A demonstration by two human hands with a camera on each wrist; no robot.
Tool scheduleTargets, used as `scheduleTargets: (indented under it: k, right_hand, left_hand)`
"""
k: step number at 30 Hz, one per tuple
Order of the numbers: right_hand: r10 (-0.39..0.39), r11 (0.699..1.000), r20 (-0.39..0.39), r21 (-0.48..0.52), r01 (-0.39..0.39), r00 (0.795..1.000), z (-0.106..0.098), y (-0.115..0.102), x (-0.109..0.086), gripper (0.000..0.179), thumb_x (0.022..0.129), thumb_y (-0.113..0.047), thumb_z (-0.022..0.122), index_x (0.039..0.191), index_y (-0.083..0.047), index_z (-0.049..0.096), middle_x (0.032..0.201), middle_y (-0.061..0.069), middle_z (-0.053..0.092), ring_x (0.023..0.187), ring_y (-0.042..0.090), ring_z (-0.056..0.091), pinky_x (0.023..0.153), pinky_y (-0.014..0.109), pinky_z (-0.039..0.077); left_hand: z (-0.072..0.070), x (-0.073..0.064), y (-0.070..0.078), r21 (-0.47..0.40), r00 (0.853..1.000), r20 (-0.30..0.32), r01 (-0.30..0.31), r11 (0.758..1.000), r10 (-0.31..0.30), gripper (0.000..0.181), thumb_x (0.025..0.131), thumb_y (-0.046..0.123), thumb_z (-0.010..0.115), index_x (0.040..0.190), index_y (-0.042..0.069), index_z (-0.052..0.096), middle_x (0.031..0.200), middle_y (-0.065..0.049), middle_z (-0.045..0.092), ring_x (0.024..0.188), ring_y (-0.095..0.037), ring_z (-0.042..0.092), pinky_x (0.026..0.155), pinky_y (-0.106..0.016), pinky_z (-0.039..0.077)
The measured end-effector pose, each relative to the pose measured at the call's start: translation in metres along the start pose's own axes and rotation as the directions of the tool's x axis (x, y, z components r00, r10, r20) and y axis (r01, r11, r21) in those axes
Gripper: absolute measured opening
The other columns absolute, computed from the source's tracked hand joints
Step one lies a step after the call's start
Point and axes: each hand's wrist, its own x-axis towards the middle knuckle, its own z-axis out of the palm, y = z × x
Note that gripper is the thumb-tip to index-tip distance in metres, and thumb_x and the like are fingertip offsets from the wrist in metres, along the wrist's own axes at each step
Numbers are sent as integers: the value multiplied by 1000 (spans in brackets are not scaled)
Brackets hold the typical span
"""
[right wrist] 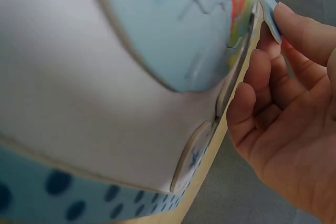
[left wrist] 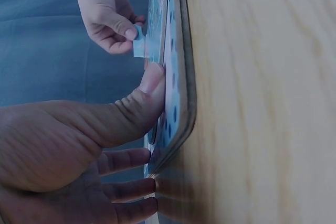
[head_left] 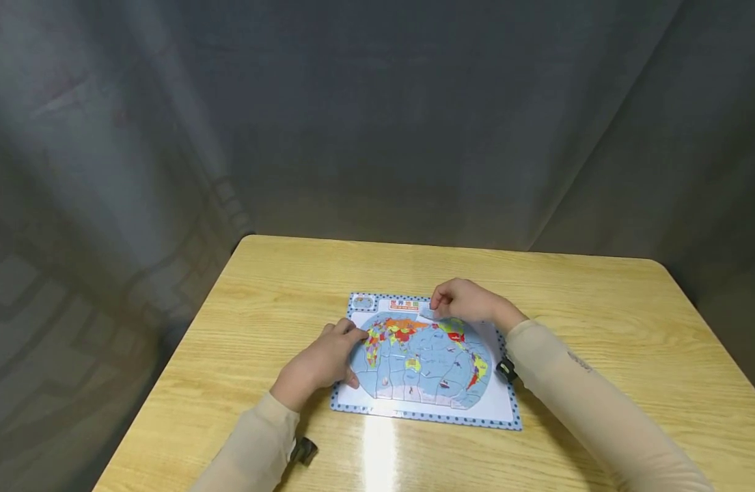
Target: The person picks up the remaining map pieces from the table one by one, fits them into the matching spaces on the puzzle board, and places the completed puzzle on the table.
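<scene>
A world map jigsaw puzzle (head_left: 435, 359) lies on the table in a white tray board (head_left: 497, 406) with a blue dotted border. Near the map's top edge, my right hand (head_left: 466, 301) pinches a light blue puzzle piece (right wrist: 270, 17) between thumb and fingers. That piece is tilted up over the board in the left wrist view, its lower end close to the map. My left hand (head_left: 322, 359) rests on the board's left side with fingers spread. Its thumb (left wrist: 149, 85) presses on the board near the edge, and the other fingers extend past the corner.
The board sits on a light wooden table (head_left: 279, 294). Behind the table hangs a dark grey curtain (head_left: 402, 137). A small black device (head_left: 506, 370) is at the right wrist, and another black device (head_left: 304, 451) is at the left wrist.
</scene>
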Motion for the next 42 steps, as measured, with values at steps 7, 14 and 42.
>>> scheduleTargets:
  k: [7, 14, 42]
  right_hand:
    - [29, 999, 0, -35, -29, 1000, 5, 1, 1, 4, 90, -9, 70, 90, -7, 66, 74, 2, 56, 74, 19, 51, 68, 33, 41]
    - [20, 999, -15, -48, -20, 1000, 7, -1, 0, 4, 89, -9, 71, 89, -9, 67, 73, 1, 55, 72, 18, 50, 67, 32, 41]
    - [9, 990, -164, -137, -32, 986, 11, 10, -29, 5, 92, -18, 69, 94, -13, 68, 79, -4, 61, 72, 15, 53, 67, 32, 46]
  left_hand:
    - [1, 1, 0, 11, 1000, 2, 2, 1000, -2, 89, 60, 29, 90, 139, 11, 54, 136, -10, 46, 122, -34, 43, 105, -43, 40]
    - [0, 3, 1, 19, 1000, 6, 3, 1000, -3, 89, 61, 30, 89, 140, 11, 53, 135, -9, 46, 118, -31, 44, 104, -42, 41]
    - [-1, 13, -2, 22, 1000, 14, -27, 999, 27, 88, 63, 29, 89, 140, 9, 53, 136, -13, 46, 118, -35, 44, 103, -44, 42]
